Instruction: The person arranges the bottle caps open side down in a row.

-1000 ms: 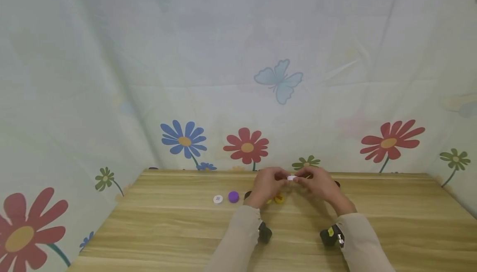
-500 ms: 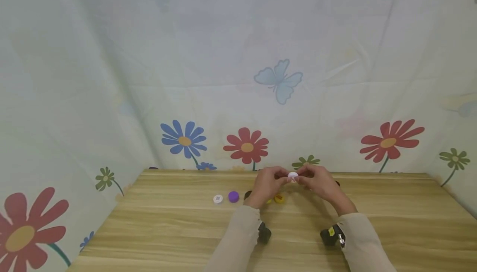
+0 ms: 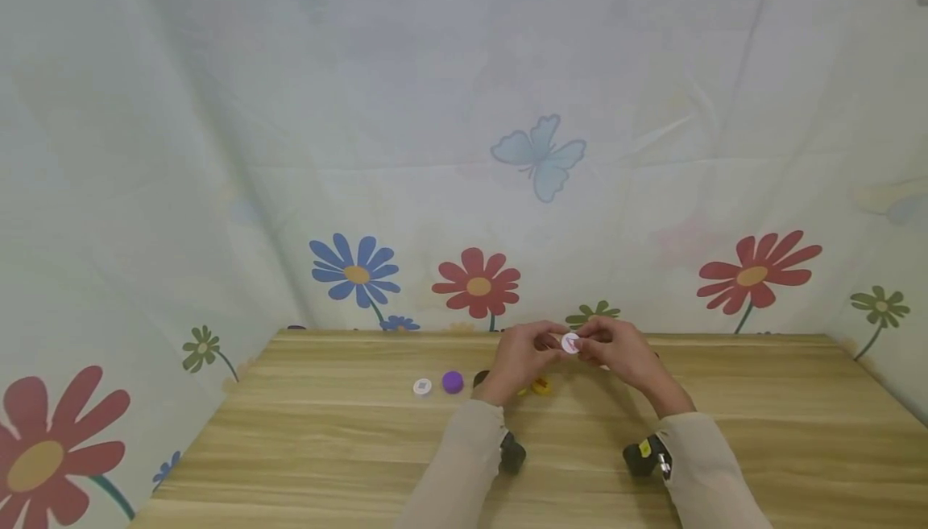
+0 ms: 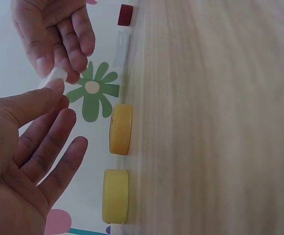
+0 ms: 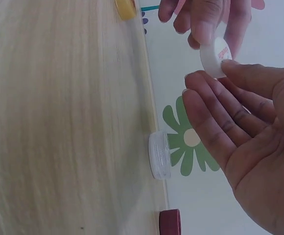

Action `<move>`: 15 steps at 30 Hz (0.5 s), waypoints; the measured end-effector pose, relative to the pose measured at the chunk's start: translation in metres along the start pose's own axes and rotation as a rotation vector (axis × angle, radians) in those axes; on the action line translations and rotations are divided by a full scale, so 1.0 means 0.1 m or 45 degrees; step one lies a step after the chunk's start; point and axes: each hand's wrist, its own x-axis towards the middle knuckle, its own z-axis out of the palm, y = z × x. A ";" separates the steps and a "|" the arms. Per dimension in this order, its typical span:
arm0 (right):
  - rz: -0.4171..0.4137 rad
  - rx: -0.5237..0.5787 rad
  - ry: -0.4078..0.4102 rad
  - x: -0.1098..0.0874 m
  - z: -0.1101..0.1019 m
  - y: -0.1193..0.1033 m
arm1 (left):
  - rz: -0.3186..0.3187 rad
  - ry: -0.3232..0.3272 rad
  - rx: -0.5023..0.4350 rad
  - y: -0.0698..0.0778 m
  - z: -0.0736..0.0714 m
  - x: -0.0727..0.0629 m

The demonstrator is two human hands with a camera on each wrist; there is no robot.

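Observation:
A white bottle cap [image 3: 569, 343] with red print on its face is held up off the table between both hands. My left hand [image 3: 524, 358] pinches it at one side with thumb and fingertips. From the other side my right hand [image 3: 619, 352] grips it too, its thumb on the printed face in the right wrist view. Below the hands, in the left wrist view, an orange cap [image 4: 121, 129] and a yellow cap [image 4: 115, 196] stand on the table. A clear cap [image 5: 159, 155] and a dark red cap [image 5: 170, 223] show in the right wrist view.
On the wooden table [image 3: 326, 448], left of the hands, lie another white cap [image 3: 423, 386] and a purple cap [image 3: 453, 382]. A black cap [image 3: 480, 378] is partly hidden by the left wrist. A flowered cloth [image 3: 406, 150] hangs behind the table's far edge.
The white cap in the hands has turned from edge-on to showing its printed face to the head camera. The hands have stayed nearly in place, and the head view has shifted slightly.

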 end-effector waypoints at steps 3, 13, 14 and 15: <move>-0.033 -0.013 -0.021 -0.01 -0.01 0.00 | -0.020 -0.004 -0.020 -0.02 -0.01 0.00; -0.082 -0.096 -0.071 -0.03 -0.04 -0.04 | -0.119 -0.027 -0.014 -0.02 -0.02 0.01; -0.079 -0.092 -0.070 -0.03 -0.04 -0.03 | -0.125 -0.031 -0.016 -0.02 -0.02 0.01; -0.077 -0.090 -0.069 -0.02 -0.04 -0.03 | -0.129 -0.035 -0.016 -0.02 -0.02 0.01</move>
